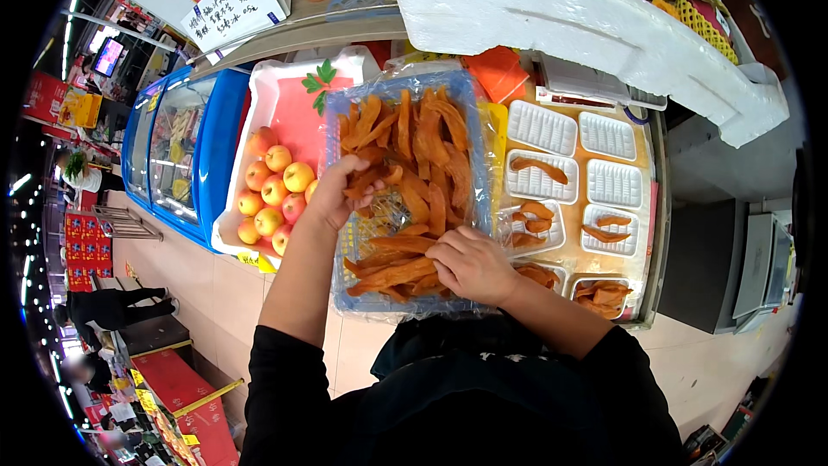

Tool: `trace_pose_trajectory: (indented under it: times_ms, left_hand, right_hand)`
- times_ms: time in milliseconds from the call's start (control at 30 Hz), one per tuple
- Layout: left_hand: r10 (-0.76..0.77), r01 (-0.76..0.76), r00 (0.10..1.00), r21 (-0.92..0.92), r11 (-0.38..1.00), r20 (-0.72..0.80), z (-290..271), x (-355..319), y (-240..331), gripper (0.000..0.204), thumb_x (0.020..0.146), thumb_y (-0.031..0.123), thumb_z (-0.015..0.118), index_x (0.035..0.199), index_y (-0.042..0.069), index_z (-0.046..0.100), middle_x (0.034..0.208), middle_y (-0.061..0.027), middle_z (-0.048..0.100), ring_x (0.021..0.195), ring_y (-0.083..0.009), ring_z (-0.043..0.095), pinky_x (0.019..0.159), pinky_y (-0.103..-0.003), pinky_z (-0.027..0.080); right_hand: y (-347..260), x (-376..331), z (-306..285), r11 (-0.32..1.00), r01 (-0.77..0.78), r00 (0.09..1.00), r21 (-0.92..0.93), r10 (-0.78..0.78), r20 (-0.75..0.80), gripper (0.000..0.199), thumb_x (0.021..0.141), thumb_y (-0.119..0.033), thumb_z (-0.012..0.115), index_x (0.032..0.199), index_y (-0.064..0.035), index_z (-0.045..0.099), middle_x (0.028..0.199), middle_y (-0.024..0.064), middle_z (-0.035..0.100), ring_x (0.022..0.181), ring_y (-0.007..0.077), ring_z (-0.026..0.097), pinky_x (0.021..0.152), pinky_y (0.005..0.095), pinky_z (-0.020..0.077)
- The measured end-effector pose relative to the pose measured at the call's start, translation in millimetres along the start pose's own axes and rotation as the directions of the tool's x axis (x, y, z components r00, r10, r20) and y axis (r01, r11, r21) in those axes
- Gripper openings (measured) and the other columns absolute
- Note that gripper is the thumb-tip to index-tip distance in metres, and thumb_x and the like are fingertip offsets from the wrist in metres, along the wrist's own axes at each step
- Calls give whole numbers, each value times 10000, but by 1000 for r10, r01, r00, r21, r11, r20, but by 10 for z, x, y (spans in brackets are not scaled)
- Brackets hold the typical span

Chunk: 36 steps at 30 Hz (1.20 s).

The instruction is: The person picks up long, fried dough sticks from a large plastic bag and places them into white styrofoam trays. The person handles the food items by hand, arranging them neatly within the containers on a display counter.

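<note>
A blue plastic basket [335, 298], lined with clear film, holds many orange-brown strips that look like dried sweet potato [427, 129]. My left hand [339, 197] is over the basket's left side, its fingers closed round a dried sweet potato piece [369, 181]. Lower in the basket, my right hand [470, 266] has its fingers curled down on strips in the near pile [388, 272]; its fingertips are partly hidden. Between the hands, the patterned bottom of the basket shows through the film [388, 214].
White trays [542, 128] stand in two columns on the right; several hold strips. Left of the basket, a white foam box [226, 229] holds apples [274, 190], beside a blue glass-topped freezer [216, 151]. A large white foam lid [586, 34] overhangs the far right.
</note>
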<state>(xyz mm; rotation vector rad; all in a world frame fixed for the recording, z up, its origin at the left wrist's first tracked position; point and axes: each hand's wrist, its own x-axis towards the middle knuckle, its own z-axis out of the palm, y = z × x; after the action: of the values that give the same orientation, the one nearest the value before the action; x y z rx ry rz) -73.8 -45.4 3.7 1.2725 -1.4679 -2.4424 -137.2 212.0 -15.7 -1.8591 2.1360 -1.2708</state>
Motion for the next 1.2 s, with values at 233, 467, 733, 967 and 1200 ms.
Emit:
trace_pose_trajectory:
  times_ms: [233, 467, 733, 967, 1200]
  left_hand:
    - [31, -13, 986, -109, 994, 161, -155, -420, -89, 398, 751, 32, 543, 1143, -20, 499, 899, -146, 634, 728, -187, 589, 671, -289, 491]
    - [208, -203, 954, -47, 978, 216, 116, -975, -317, 680, 697, -111, 638, 1315, 64, 414, 1119, -115, 605, 974, -189, 606, 863, -301, 476]
    - [271, -418, 877, 353, 837, 397, 694, -1051, -365, 569, 828, 39, 670, 1329, 19, 400, 1230, -74, 520, 1100, -126, 511, 944, -262, 422]
    - [316, -394, 914, 367, 843, 254, 796, -928, -557, 435, 878, 42, 609, 1287, 1, 466, 1157, -83, 573, 1046, -123, 541, 898, -249, 442]
    - [400, -478, 877, 391, 786, 268, 971, -993, -593, 382, 859, -26, 597, 1233, 4, 523, 1114, -80, 598, 1018, -126, 561, 884, -247, 450]
  right_hand:
    - [-11, 9, -20, 1000, -16, 1000, 5, 16, 23, 116, 750, -79, 621, 846, -86, 556, 782, 56, 518, 754, 238, 543, 669, 337, 466]
    - [-65, 120, -203, 952, -177, 978, 250, 199, -67, 310, 825, -130, 613, 1116, -48, 542, 1033, 116, 558, 921, 271, 584, 813, 349, 479]
    - [-61, 319, -501, 87, -541, 679, 836, 631, 374, 478, 861, -116, 640, 1300, -71, 457, 994, 54, 590, 798, 129, 611, 629, 240, 512]
    - [-62, 144, -503, 64, -485, 648, 872, 696, 309, 488, 862, -28, 600, 1322, -134, 474, 1122, 25, 528, 831, 81, 580, 642, 199, 496]
    - [-117, -130, -393, 516, -351, 730, 781, 673, -116, 435, 800, 11, 654, 1205, -89, 530, 1205, 88, 486, 826, 116, 597, 709, 230, 503]
